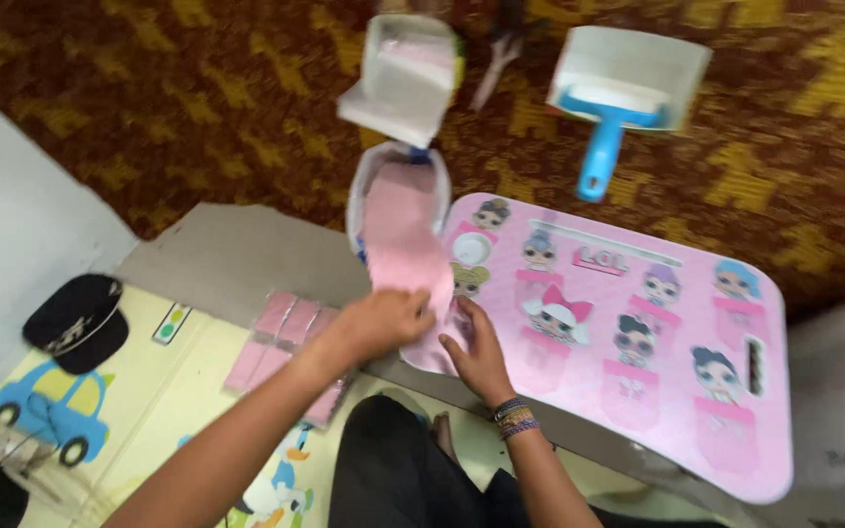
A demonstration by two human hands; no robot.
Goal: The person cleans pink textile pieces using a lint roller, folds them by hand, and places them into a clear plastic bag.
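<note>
Over on the patterned carpet (198,108), a blue-handled dustpan (618,83) lies well apart from an open white box (408,78). A black cap (75,321) rests on the cartoon play mat (163,391), and a flat cardboard sheet (237,259) lies just beside it.

A flat clear plastic packet (281,344) holding pink rectangular sheets is laid on grey cardboard, just left of the left hand (383,323). A small white label (171,324) with green and yellow dots is placed beside it, on the yellow mat. A white open carton (408,78) with pink contents is seen at the top centre, on the patterned carpet. A second white carton (638,68) is set to its right
</note>
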